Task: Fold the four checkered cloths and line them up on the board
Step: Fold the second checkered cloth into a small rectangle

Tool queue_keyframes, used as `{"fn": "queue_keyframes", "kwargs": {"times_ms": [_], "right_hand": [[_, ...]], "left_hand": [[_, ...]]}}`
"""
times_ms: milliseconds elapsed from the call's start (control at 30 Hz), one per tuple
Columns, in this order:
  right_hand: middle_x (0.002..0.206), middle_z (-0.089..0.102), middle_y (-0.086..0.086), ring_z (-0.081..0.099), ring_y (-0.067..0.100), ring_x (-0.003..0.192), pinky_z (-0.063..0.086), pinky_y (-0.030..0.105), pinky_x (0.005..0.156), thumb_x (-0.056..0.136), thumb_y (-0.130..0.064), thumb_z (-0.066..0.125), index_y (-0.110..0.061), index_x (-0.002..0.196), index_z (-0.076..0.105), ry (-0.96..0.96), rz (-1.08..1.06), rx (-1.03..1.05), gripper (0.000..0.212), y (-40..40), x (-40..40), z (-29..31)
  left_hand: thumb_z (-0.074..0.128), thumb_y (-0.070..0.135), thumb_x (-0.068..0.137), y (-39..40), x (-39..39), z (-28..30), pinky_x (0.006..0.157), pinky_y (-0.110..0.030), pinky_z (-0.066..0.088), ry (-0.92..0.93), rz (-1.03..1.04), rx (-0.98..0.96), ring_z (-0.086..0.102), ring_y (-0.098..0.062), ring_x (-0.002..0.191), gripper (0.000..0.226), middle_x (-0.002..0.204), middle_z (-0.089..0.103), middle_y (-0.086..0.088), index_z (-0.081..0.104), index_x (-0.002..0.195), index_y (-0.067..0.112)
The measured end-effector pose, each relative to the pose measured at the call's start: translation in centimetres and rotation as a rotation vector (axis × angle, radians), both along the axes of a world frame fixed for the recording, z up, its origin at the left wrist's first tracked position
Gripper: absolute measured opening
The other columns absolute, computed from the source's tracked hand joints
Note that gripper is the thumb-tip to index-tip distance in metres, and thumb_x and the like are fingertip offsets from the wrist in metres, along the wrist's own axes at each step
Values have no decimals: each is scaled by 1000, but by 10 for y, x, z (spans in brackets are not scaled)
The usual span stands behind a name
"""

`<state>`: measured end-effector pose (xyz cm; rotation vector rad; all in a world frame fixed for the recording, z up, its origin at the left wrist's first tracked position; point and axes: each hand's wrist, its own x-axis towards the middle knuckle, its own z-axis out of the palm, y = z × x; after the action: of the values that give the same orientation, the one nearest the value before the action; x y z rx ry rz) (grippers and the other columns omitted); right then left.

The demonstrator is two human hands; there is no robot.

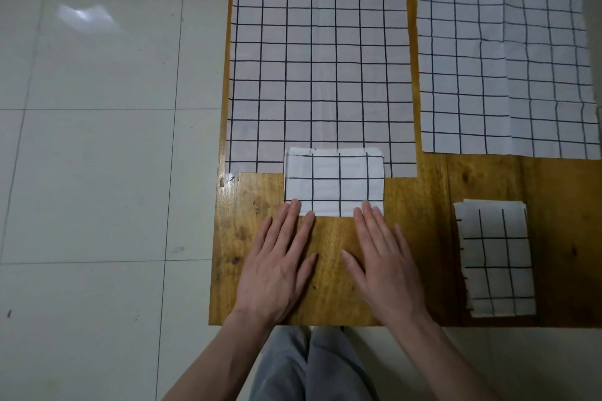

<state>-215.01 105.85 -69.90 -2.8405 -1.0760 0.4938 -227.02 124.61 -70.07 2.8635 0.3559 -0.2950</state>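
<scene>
2 flat hands press a folded cloth [334, 182] on a wooden board [423, 238].
Left hand [277, 264] and right hand [384, 260] lie spread, fingertips on its near edge; another folded cloth [495, 257] lies right, 2 unfolded cloths [319, 52] [505, 52] behind.

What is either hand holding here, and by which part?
Nothing is gripped. Left hand and right hand lie flat, fingertips on the near edge of the folded cloth.
</scene>
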Motion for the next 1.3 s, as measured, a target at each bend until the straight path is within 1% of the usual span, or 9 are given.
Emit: {"fn": "queue_keyframes", "kwargs": {"times_ms": [400,533,667,733,800,867,967,1133,1300], "right_hand": [[174,10,-1,4,11,161,15,42,129,108,-61,13,-19,166,14,27,-116,83,72,1,0,9],[171,24,-2,16,12,159,20,45,128,108,-58,20,-18,163,29,25,-126,129,68,3,4,17],[158,47,2,42,20,147,36,46,121,109,-46,38,-16,150,52,-15,-129,187,53,8,15,23],[151,53,4,49,22,138,48,44,110,108,-37,48,-14,147,53,-22,-156,238,45,13,18,23],[147,53,6,50,21,133,51,37,105,103,-32,57,-12,149,50,-10,-219,291,51,20,22,25],[144,53,6,52,20,127,47,28,100,100,-28,63,-12,151,48,-4,-297,319,55,28,26,26],[139,54,6,54,21,121,51,29,93,98,-27,66,-14,151,49,24,-326,316,57,37,32,26],[130,53,7,57,22,115,58,35,90,94,-25,73,-13,146,53,12,-291,295,57,37,34,22],[127,53,5,58,21,111,59,35,86,93,-24,74,-14,145,53,31,-282,337,57,33,32,19]], "left_hand": [[26,56,112,0,3,8,131,-43,5,-23,19,-36,0,-20,163,68,177,5,-7,12,169,21],[24,53,113,1,7,14,130,-46,11,-70,38,-64,13,-22,162,62,174,20,-9,27,166,20],[31,47,112,-2,25,22,121,-51,35,-162,207,-157,41,-27,146,51,158,45,-7,50,150,19],[41,43,110,-5,39,26,112,-49,44,-207,317,-174,48,-28,136,45,149,50,-8,49,146,17],[52,42,107,-8,54,28,105,-48,48,-208,433,-150,51,-30,129,47,143,52,-11,45,144,15],[58,47,103,-9,66,31,102,-50,48,-163,582,-140,49,-33,126,58,139,51,-16,43,145,9],[63,51,98,-5,79,34,99,-53,46,-79,751,-138,48,-37,122,66,134,50,-20,45,141,4],[71,46,94,0,86,37,94,-51,42,-77,797,-139,47,-38,114,54,123,49,-18,51,121,4],[79,33,88,3,85,43,88,-43,41,-188,864,-325,45,-27,101,41,106,55,-3,47,110,18]]}}
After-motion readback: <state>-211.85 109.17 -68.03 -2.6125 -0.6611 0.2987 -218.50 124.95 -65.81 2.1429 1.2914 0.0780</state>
